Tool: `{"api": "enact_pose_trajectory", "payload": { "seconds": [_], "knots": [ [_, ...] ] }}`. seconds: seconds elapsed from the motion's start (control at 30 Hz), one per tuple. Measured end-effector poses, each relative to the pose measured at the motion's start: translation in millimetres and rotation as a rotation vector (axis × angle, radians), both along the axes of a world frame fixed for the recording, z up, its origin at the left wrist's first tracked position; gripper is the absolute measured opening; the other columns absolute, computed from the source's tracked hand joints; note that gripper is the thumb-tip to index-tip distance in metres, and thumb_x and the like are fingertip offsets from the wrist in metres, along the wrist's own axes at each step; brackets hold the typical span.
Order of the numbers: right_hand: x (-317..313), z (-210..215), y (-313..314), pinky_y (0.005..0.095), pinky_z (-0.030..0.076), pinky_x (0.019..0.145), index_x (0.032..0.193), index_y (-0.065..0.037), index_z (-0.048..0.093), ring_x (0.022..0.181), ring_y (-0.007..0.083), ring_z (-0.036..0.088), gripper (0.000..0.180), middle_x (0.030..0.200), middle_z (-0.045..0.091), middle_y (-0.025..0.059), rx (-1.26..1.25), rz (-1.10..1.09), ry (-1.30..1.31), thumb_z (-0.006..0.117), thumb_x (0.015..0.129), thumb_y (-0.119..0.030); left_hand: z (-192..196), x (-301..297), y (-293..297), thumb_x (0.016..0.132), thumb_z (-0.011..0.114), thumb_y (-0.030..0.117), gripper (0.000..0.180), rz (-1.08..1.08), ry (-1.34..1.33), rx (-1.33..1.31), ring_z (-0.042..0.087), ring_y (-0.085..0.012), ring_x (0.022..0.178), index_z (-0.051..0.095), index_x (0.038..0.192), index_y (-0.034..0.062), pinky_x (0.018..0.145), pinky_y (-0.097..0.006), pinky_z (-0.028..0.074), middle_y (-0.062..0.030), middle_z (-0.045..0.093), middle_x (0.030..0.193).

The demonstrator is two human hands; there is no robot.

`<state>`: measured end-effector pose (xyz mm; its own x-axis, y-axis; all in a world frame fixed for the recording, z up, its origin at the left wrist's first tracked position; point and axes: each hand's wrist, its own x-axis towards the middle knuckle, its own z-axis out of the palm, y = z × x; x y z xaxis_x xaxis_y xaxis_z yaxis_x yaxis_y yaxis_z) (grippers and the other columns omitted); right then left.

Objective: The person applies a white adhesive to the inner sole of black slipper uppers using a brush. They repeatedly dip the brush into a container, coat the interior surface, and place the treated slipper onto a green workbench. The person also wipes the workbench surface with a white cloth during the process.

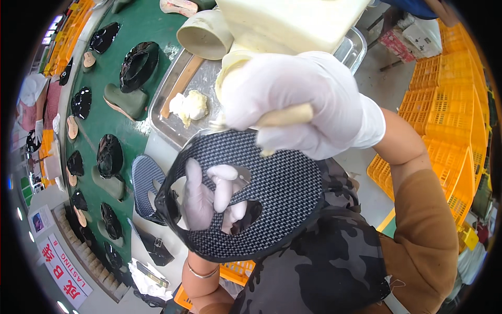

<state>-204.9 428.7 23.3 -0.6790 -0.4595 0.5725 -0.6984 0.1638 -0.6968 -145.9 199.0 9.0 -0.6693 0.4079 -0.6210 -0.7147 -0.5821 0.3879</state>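
A shoe upper (285, 183) of black-and-grey woven fabric with large cut-outs is spread over my left hand (200, 205). My white-gloved left fingers show through the openings, bent around the material between them. Above the upper's far edge, my gloved right hand (314, 91) is closed around a pale wooden handle (287, 115). It looks like a brush, but its working end is mostly hidden by the hand and blurred. Whether it touches the fabric, I cannot tell. Left of my left hand lies another woven upper (146, 180), with a black buckled strap piece (154, 246) nearer me.
Beyond the upper, a metal tray (157, 112) holds a crumpled whitish lump (191, 107), a wooden stick (183, 83) and a beige cup (204, 34). Black uppers and green lasts (125, 99) line the green belt at left. Orange crates (444, 125) are stacked at right. Another person (39, 99) stands far left.
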Motion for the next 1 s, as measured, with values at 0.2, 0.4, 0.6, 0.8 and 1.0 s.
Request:
{"api": "enact_pose_trajectory", "payload": {
  "seconds": [0.2, 0.4, 0.6, 0.8, 1.0],
  "knots": [
    [16, -4, 3, 0.0286, 0.048, 0.071, 0.091, -0.003, 0.06, 0.083, 0.0197, 0.062, 0.013, 0.089, 0.062, 0.0102, -0.172, -0.105, -0.111, 0.06, 0.086, -0.015, -11, 7, -16, 0.096, 0.03, 0.052, 0.065, -0.012, 0.179, -0.126, 0.048, -0.0149, 0.04, 0.055, 0.09, -0.0083, 0.035, -0.023, 0.038, -0.0096, 0.051, 0.053],
    [11, -16, -10, 0.0256, 0.048, 0.075, 0.101, 0.0, 0.053, 0.085, 0.0165, 0.061, 0.016, 0.091, 0.062, 0.0106, -0.376, -0.11, -0.043, 0.051, 0.093, -0.014, -7, 20, -13, 0.096, 0.032, 0.051, 0.061, 0.113, 0.293, -0.201, 0.053, -0.017, 0.045, 0.054, 0.093, -0.0065, 0.035, -0.024, 0.04, -0.0152, 0.057, 0.064],
    [16, -18, 6, 0.0197, 0.049, 0.066, 0.106, 0.002, 0.049, 0.078, 0.0103, 0.061, 0.019, 0.093, 0.061, 0.0084, -0.298, -0.16, -0.065, 0.044, 0.096, -0.014, -11, 32, -14, 0.094, 0.037, 0.053, 0.061, 0.279, 0.34, -0.36, 0.054, -0.0179, 0.05, 0.055, 0.095, -0.0051, 0.045, -0.026, 0.047, -0.0103, 0.055, 0.066],
    [1, -20, -14, 0.0171, 0.05, 0.058, 0.107, 0.002, 0.047, 0.075, 0.0094, 0.061, 0.018, 0.092, 0.061, 0.0087, -0.403, -0.208, 0.078, 0.042, 0.097, -0.012, -10, 42, -10, 0.095, 0.041, 0.048, 0.057, 0.302, 0.573, -0.51, 0.045, -0.0122, 0.046, 0.057, 0.095, -0.0064, 0.042, -0.024, 0.04, 0.0013, 0.036, 0.05],
    [30, -28, -2, 0.0185, 0.051, 0.056, 0.102, 0.002, 0.048, 0.072, 0.01, 0.061, 0.018, 0.091, 0.06, 0.0099, -0.396, -0.331, -0.173, 0.041, 0.097, -0.014, -27, 40, -18, 0.096, 0.043, 0.041, 0.048, 0.454, 0.765, -0.68, 0.042, -0.0108, 0.044, 0.058, 0.099, -0.0052, 0.044, -0.025, 0.04, 0.0046, 0.025, 0.05]
  ]
}}
